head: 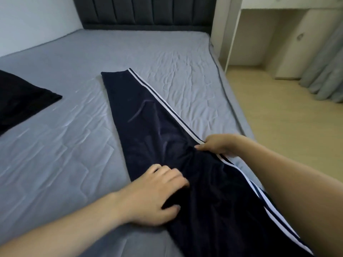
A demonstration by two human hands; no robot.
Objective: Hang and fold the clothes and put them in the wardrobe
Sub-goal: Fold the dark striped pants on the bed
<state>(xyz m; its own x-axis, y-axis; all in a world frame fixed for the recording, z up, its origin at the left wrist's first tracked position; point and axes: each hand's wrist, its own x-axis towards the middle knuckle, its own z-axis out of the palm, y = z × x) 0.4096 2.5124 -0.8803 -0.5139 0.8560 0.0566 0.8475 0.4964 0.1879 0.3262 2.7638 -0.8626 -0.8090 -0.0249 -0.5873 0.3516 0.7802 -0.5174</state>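
Observation:
Dark navy track pants [146, 115] with white side stripes lie stretched out on the grey bed [55, 145], the leg ends pointing toward the headboard. My left hand [156, 193] grips the pants' left edge near their middle, fingers curled into the fabric. My right hand [217, 145] pinches the striped right edge, bunching the cloth slightly. The waist end runs under my right forearm toward the bed's near edge.
A folded black garment [22, 101] lies on the bed at the left. A dark padded headboard [148, 12] stands at the back. To the right are wooden floor [278, 117], a white desk [250, 34] and grey curtains [324, 71].

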